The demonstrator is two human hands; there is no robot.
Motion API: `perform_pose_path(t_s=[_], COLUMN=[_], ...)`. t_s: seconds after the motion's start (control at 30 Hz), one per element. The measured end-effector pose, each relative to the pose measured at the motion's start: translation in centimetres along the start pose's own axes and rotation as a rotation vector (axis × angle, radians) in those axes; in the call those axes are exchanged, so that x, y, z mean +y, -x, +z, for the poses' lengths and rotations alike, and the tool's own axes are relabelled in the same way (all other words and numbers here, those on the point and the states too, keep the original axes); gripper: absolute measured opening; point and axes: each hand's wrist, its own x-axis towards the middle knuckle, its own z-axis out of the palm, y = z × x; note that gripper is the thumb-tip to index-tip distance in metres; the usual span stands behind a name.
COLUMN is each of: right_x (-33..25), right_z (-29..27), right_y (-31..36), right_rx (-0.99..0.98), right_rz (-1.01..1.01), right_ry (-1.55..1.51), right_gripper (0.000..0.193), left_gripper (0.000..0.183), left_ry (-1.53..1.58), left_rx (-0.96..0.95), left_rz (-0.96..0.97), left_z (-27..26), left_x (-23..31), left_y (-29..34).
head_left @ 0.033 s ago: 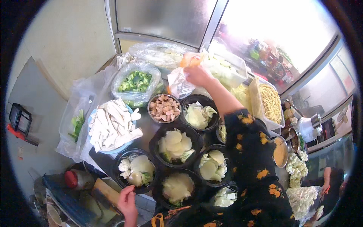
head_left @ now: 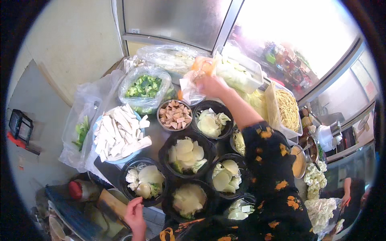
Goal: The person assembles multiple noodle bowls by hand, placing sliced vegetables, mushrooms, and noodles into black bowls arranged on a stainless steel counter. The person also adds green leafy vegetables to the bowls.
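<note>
My right hand (head_left: pixel 209 85) reaches to the back of the table, at a white and orange plastic bag (head_left: pixel 192 93) with print on it. Its fingertips are hidden at the bag. My left hand (head_left: pixel 135 211) is low in front, beside a dark bowl (head_left: pixel 126 192); its fingers are curled together with nothing seen in them. Several dark bowls hold sliced pale vegetables (head_left: pixel 185 152), with cauliflower and broccoli in the left one. The front middle bowl has cloudy liquid (head_left: pixel 189 201). Close to the bag stands a metal bowl of pink-brown chunks (head_left: pixel 175 115).
Left are a light-blue basin of white strips (head_left: pixel 122 134) and a clear bag of chopped greens (head_left: pixel 144 86). Back right stand a tub of pale slices (head_left: pixel 239 72) and a tub of noodles (head_left: pixel 286 108). Cauliflower (head_left: pixel 315 178) lies right; another person's hand (head_left: pixel 345 200) shows beyond.
My right hand and forearm have shifted slightly right and down at the bag, and the sleeve has moved right. My left hand has stayed almost still.
</note>
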Motion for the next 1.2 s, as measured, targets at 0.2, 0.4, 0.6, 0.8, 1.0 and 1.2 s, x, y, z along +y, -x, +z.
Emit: perform_pose_path(t_s=[0.2,0.4,0.6,0.8,1.0,1.2], right_x=[2.3,3.7,5.2,5.8,3.0,13.1], right_z=[1.3,1.9,9.5,11.3,7.9,20.1], right_y=[3.2,-6.3,-12.0,-9.2,-6.8,-13.0], right_rx=[-0.208,-0.197,-0.218,0.268,0.480,0.540], right_rz=[-0.043,-0.117,0.334,0.466,0.359,-0.211], right_ry=[-0.335,0.133,0.021,-0.413,-0.612,-2.063], right_gripper=[0.017,0.024,0.039,0.043,0.031,0.040], left_gripper=[0.016,0.015,0.014,0.018,0.022,0.049], left_ry=[-0.017,0.003,-0.048,-0.173,-0.139,-0.564], left_rx=[-0.036,-0.034,0.081,0.391,0.666,0.635], left_rz=[-0.034,-0.041,-0.016,0.101,0.061,-0.230], left_z=[0.9,1.9,0.9,-1.9,-4.6,-4.4], left_x=[-1.0,-0.4,0.8,-4.5,-10.8,-13.6], left_y=[-1.2,-1.3,-0.8,-2.3,-8.1,-9.6])
